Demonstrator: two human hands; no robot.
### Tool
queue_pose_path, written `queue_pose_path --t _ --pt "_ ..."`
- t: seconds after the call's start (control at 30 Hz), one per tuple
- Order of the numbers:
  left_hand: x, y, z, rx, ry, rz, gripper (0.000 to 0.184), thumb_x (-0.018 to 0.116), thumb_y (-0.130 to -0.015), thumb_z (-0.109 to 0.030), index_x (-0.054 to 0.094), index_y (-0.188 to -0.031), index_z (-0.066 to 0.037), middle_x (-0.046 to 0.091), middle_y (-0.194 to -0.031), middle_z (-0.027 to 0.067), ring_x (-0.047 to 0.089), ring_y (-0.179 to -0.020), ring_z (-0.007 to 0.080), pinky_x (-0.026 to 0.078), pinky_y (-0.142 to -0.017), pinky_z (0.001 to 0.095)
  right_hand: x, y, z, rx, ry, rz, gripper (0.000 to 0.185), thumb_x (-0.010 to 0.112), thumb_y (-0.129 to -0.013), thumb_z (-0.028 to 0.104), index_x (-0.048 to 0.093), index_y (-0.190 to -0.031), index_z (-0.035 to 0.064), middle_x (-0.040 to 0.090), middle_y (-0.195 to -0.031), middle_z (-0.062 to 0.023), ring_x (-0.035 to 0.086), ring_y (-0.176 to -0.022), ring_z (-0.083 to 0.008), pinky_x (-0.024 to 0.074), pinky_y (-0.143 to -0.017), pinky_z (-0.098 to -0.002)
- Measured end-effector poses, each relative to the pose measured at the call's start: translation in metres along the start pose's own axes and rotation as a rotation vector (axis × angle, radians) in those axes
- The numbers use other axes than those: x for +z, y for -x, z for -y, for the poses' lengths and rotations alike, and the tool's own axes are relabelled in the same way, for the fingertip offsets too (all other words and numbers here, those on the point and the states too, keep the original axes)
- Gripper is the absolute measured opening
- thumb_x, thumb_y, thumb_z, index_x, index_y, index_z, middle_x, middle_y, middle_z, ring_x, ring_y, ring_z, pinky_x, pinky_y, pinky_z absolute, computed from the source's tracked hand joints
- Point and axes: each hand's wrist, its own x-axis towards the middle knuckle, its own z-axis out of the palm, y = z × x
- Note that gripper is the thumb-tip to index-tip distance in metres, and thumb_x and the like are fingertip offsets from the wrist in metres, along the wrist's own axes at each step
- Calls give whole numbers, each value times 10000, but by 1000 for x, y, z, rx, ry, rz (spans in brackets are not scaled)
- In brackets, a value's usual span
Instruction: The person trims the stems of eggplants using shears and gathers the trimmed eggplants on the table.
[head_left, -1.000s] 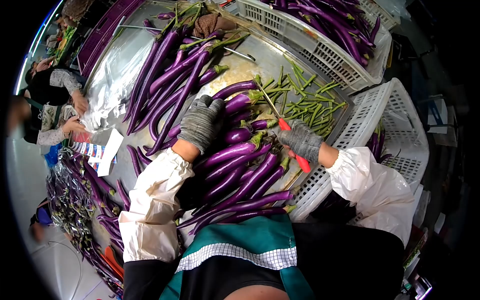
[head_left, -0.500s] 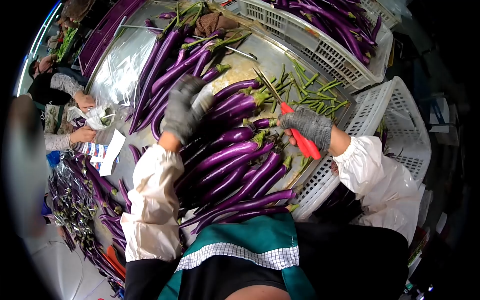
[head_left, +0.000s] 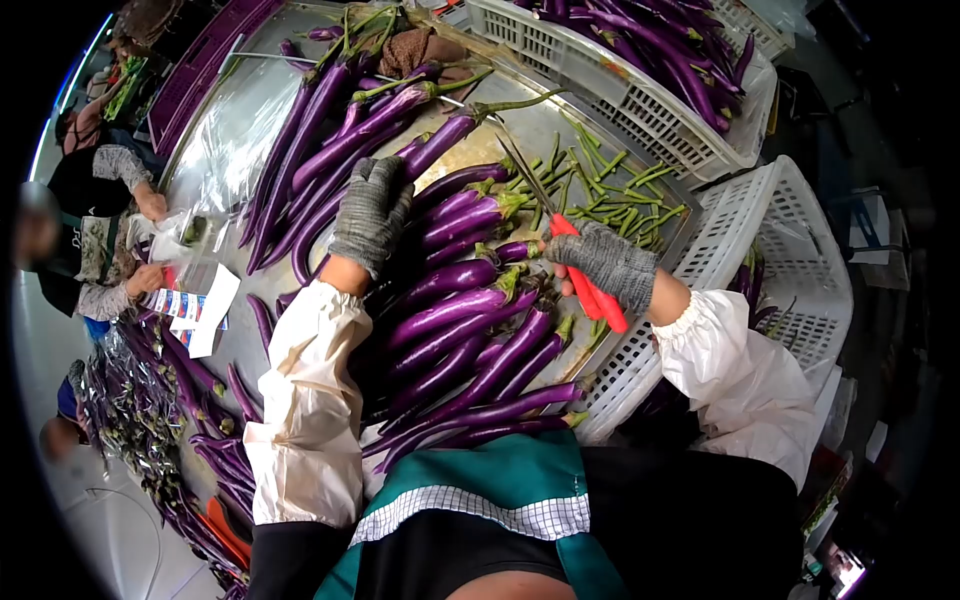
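Note:
In a grey knitted glove, my left hand [head_left: 370, 215] is closed around a purple eggplant [head_left: 440, 145] whose long green stem points up and right. My right hand [head_left: 612, 262], gloved the same way, grips red-handled scissors [head_left: 590, 285]. Their blades reach up and left, slightly parted, with the tips close below the eggplant's stem. Whether the blades touch the stem I cannot tell. Between and below my hands lies a pile of eggplants [head_left: 450, 315], their stem ends toward the right. Cut green stems [head_left: 625, 190] are scattered beyond my right hand.
Longer-stemmed eggplants [head_left: 320, 130] lie on the metal table [head_left: 215, 165] at upper left. White plastic crates [head_left: 640, 105] stand along the far edge, another crate [head_left: 800, 270] at right. A co-worker's hands [head_left: 150, 280] handle a clear bag at left. Bagged eggplants [head_left: 130, 410] lie lower left.
My left hand, blurred over the pile before, now holds a long-stemmed eggplant up near the scissors. The scissors stay in my right hand, almost in place. A person's head appears at lower left.

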Motion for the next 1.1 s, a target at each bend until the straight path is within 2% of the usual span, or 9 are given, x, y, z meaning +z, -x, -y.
queue_pose_path --t 0.17,0.33,0.4,0.63,0.77,0.9,0.93,1.03,1.1 --pt "-4 10 -14 8 38 36 292 574 -781 -100 511 -1056 -23 496 -955 197 509 -863 372 426 -749 409 5 -1 9 -14 -83 -34 255 556 -795 260 479 -806 18 502 -586 -41 527 -456 -132 442 -443 -270" --pt "-1 19 -20 91 40 15 287 602 -753 -34 524 -1027 0 504 -896 168 509 -824 331 424 -737 370 6 -6 8 -37 -142 -81 310 564 -791 290 501 -653 19 512 -560 -48 531 -452 -143 452 -456 -284" --pt "-2 20 -21 89 41 33 288 589 -766 -61 519 -1039 -4 503 -927 181 510 -848 346 425 -747 385 6 -6 8 -37 -140 -89 336 572 -787 299 501 -609 23 512 -533 -53 535 -447 -150 448 -454 -292" --pt "-4 24 -23 59 80 69 302 577 -777 -85 513 -1061 -8 500 -960 192 513 -867 358 427 -758 396 6 -10 4 -44 -168 -72 315 568 -793 291 500 -645 21 510 -546 -49 527 -441 -148 442 -447 -289" --pt "-5 24 -27 66 104 54 279 599 -747 -25 536 -1017 6 518 -889 176 522 -808 337 432 -713 367 5 -11 4 -21 -225 -50 250 563 -795 258 458 -761 34 488 -556 -36 496 -416 -142 425 -420 -284" --pt "-11 26 -27 16 14 145 290 612 -747 -81 550 -1018 0 528 -899 173 532 -815 335 439 -725 368 6 -11 -1 58 -254 5 197 547 -791 205 426 -806 50 462 -543 -29 455 -386 -137 395 -379 -282" --pt "-13 27 -26 -20 -5 205 299 616 -747 -103 554 -1022 -3 532 -903 173 535 -819 335 441 -731 368 8 -8 -3 83 -359 16 155 545 -775 171 451 -785 49 446 -526 -24 431 -371 -133 377 -358 -282" --pt "-21 23 -10 -41 -16 330 331 613 -760 -175 556 -1048 -22 526 -951 178 532 -841 353 436 -747 395 3 -13 -15 206 -341 1 128 552 -759 151 474 -755 49 428 -507 -18 414 -363 -128 369 -353 -279" --pt "-25 22 -2 -52 28 327 302 626 -763 -197 587 -999 -12 539 -924 172 541 -823 336 438 -745 383 1 -7 -13 202 -347 8 125 556 -748 153 500 -749 41 431 -499 -17 429 -368 -127 374 -358 -278"
